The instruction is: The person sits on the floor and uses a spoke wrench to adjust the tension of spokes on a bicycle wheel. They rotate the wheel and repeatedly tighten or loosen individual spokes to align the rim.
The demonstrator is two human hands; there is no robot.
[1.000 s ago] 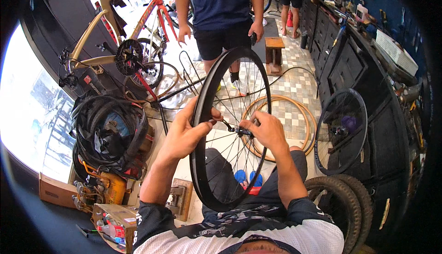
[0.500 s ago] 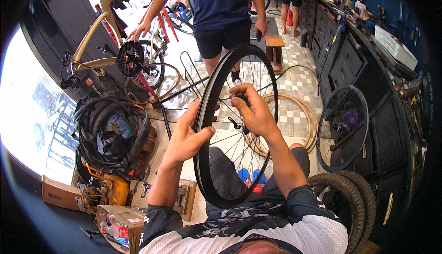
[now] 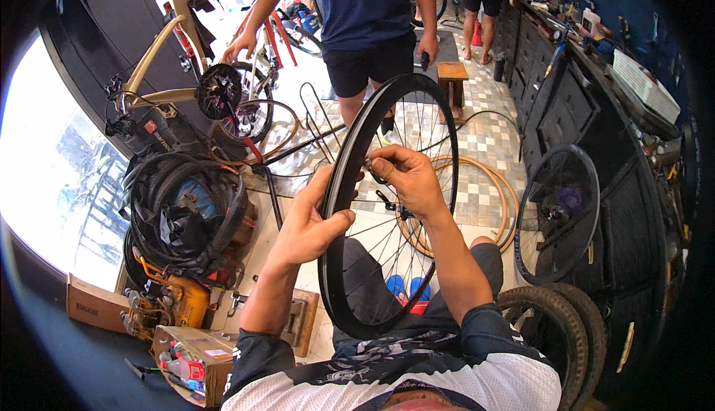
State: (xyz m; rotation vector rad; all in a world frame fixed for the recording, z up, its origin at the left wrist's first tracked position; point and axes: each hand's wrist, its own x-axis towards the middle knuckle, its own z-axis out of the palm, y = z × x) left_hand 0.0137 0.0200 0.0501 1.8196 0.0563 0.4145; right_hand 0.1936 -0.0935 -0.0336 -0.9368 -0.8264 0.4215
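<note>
Above dark shorts, clasping wheel rim between thumb and fingers of left hand. Pinching small object near spokes with right hand.

- Wheel at centre, before a stool
- Tyre heap at left, below a bicycle frame
- Bottle in a box, lower left
- Basket on the bench, upper right

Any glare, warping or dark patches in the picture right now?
Head view: glare floods the large white pane at left; head view: fisheye distortion bows the black panelled cabinets at right, and the corners fall to black; head view: the black-rimmed, wire-spoked bicycle wheel looks sharp, but what the right hand pinches is too small to identify.
</note>
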